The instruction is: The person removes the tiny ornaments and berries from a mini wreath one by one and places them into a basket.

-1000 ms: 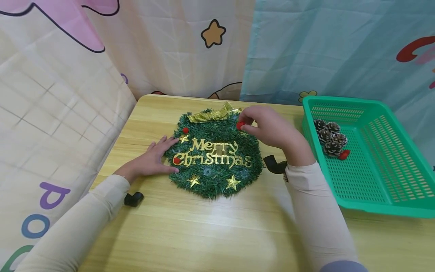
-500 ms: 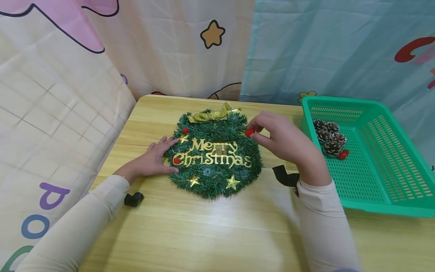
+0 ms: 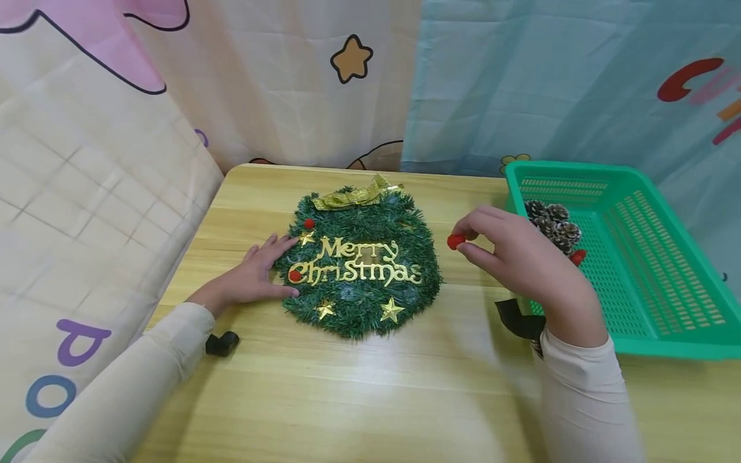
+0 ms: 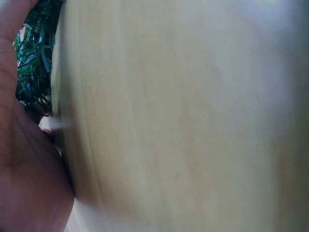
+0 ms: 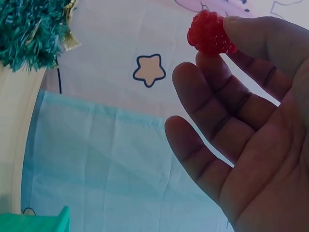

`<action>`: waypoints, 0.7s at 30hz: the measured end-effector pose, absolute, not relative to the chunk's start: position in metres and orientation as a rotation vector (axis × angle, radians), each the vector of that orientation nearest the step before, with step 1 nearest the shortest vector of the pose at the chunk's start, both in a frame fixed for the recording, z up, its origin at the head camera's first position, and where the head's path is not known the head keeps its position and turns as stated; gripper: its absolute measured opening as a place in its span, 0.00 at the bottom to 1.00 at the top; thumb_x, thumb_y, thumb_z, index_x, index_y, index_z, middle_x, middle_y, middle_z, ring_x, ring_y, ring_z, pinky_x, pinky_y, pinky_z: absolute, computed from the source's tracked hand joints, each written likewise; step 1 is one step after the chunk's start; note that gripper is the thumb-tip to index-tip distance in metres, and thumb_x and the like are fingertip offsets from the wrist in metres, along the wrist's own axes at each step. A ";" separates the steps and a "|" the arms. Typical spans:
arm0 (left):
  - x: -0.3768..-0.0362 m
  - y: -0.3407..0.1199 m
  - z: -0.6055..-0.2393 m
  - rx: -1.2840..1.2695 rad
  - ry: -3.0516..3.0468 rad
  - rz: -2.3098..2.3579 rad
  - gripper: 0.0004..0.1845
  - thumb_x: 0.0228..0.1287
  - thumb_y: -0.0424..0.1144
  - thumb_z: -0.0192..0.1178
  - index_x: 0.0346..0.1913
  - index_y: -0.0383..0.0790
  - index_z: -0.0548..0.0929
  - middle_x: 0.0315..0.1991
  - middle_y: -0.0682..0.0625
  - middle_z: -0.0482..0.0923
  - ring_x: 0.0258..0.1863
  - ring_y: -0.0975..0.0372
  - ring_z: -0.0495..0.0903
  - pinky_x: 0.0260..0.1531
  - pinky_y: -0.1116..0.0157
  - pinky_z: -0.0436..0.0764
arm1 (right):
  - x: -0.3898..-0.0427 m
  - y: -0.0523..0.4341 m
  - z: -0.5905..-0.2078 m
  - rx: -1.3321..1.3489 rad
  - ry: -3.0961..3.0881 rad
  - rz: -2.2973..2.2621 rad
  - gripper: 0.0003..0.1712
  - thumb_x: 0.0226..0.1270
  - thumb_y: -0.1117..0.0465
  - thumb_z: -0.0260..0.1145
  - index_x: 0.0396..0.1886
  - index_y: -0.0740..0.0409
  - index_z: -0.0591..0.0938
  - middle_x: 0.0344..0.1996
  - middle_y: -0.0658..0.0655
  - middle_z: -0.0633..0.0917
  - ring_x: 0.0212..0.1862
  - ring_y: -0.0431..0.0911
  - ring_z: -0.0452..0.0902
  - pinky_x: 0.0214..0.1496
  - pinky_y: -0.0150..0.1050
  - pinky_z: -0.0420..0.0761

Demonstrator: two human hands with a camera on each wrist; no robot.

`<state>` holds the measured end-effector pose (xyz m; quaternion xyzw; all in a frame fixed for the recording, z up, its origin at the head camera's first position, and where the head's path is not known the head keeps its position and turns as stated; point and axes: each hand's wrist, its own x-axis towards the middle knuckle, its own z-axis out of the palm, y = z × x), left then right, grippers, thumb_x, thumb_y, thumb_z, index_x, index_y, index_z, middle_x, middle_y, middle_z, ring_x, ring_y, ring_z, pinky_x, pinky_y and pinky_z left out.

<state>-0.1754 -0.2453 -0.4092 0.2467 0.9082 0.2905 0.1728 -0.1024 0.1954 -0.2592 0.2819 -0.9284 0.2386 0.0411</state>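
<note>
A green tinsel wreath (image 3: 365, 224) lies flat on the table, with gold "Merry Christmas" lettering (image 3: 379, 271), gold stars (image 3: 392, 311), a gold ribbon (image 3: 353, 197) and small red balls (image 3: 309, 224). My left hand (image 3: 246, 276) rests at its left edge, fingers spread, fingertips touching the greenery. To the right of the wreath, apart from it, my right hand (image 3: 512, 257) pinches a red raspberry (image 5: 208, 34) between thumb and fingertips. The other fingers are loosely bent in the right wrist view. In the left wrist view, only part of the palm and some greenery show.
A green plastic basket (image 3: 677, 350) stands on the right of the wooden table (image 3: 347, 399). Inside it, at the left, lie several pine cones (image 3: 557, 225) and a red piece (image 3: 577, 257). Printed curtains (image 3: 289, 83) hang behind and along the left side.
My right hand has moved right, off the wreath's upper right and towards the basket, with the raspberry still pinched. My left hand keeps its place on the wreath. The head view has shifted slightly.
</note>
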 end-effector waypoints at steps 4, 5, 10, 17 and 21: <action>-0.175 -0.246 -0.409 0.703 2.574 0.834 0.59 0.54 0.61 0.71 0.81 0.52 0.46 0.80 0.43 0.38 0.78 0.48 0.28 0.70 0.41 0.28 | -0.099 0.205 -0.258 0.856 -2.845 0.676 0.08 0.66 0.67 0.70 0.43 0.53 0.83 0.40 0.48 0.83 0.43 0.43 0.78 0.42 0.44 0.79; -0.175 -0.246 -0.409 0.704 2.573 0.834 0.59 0.54 0.61 0.71 0.81 0.52 0.46 0.80 0.43 0.37 0.78 0.48 0.28 0.70 0.41 0.28 | -0.099 0.208 -0.258 0.850 -2.847 0.662 0.09 0.65 0.67 0.70 0.43 0.54 0.83 0.40 0.48 0.83 0.43 0.43 0.78 0.42 0.44 0.79; -0.175 -0.246 -0.409 0.698 2.570 0.835 0.59 0.54 0.62 0.71 0.81 0.53 0.45 0.80 0.44 0.37 0.78 0.48 0.28 0.70 0.41 0.29 | -0.096 0.220 -0.255 0.796 -2.875 0.626 0.10 0.64 0.68 0.70 0.44 0.55 0.83 0.40 0.49 0.84 0.45 0.43 0.78 0.41 0.44 0.79; -0.174 -0.245 -0.409 0.701 2.571 0.834 0.58 0.55 0.61 0.71 0.81 0.53 0.45 0.80 0.43 0.37 0.78 0.48 0.29 0.70 0.41 0.29 | -0.096 0.237 -0.249 0.752 -2.872 0.548 0.11 0.64 0.67 0.71 0.45 0.55 0.83 0.40 0.49 0.83 0.43 0.43 0.77 0.42 0.44 0.78; -0.174 -0.245 -0.409 0.709 2.575 0.835 0.58 0.55 0.60 0.71 0.81 0.52 0.45 0.80 0.43 0.38 0.78 0.47 0.29 0.70 0.41 0.29 | -0.096 0.247 -0.246 0.677 -2.903 0.511 0.10 0.65 0.68 0.69 0.45 0.54 0.84 0.40 0.48 0.82 0.41 0.41 0.76 0.39 0.40 0.78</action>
